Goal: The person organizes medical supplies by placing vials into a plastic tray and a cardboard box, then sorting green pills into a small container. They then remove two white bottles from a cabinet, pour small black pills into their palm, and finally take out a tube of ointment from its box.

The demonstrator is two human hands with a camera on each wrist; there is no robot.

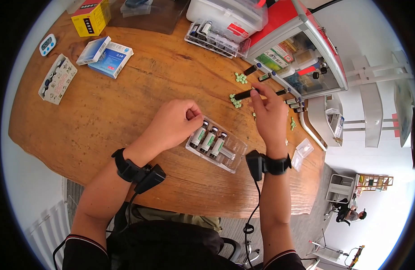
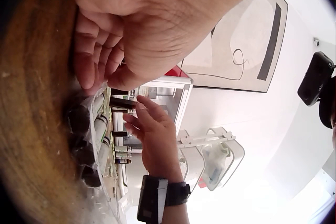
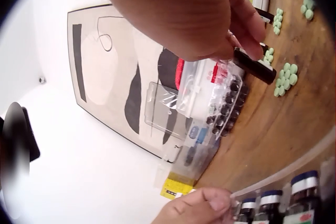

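My right hand (image 1: pixel 269 117) pinches a small dark glass vial (image 1: pixel 243 95) by its capped end, tilted low over the table. The vial's other end is right at a small heap of pale green tablets (image 1: pixel 236 103). My left hand (image 1: pixel 170 125) grips the near-left corner of a clear plastic tray (image 1: pixel 238 146) between thumb and fingertips. In that tray lie three brown vials (image 1: pixel 208 140) side by side, with white-and-green labels and dark blue caps (image 3: pixel 305 175).
More tablet heaps (image 1: pixel 241 78) and several dark vials (image 1: pixel 266 76) line the front of a red-and-silver cabinet (image 1: pixel 302 54). A vial rack (image 1: pixel 212 42) stands beside a white lidded box (image 1: pixel 230 15). Blue-white cartons (image 1: pixel 112 60), a floral box (image 1: pixel 58 80) and a timer (image 1: pixel 48 45) are left.
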